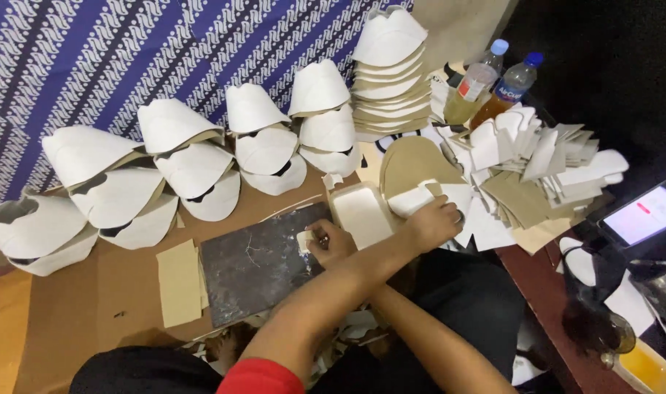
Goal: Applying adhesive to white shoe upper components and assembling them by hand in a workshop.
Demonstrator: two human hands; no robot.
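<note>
1. While the left hand [329,244] pinches a small white piece [304,241] against the dark work slab [264,266] at mid-desk, the step looks like fixing small parts onto shoe cut-outs.
2. The right hand [431,222] is closed on a white cut-out [412,199] beside the white tray [362,213].
3. Joining them calls for careful alignment, I judge; the hands sit near each other.

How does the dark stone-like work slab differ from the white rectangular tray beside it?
The dark stone-like work slab is near-black, flat and scratched; the white rectangular tray is pale, smaller and has a raised rim. The left hand rests at the slab's edge; the right hand is beside the tray. Both lie on the brown tabletop.
</note>
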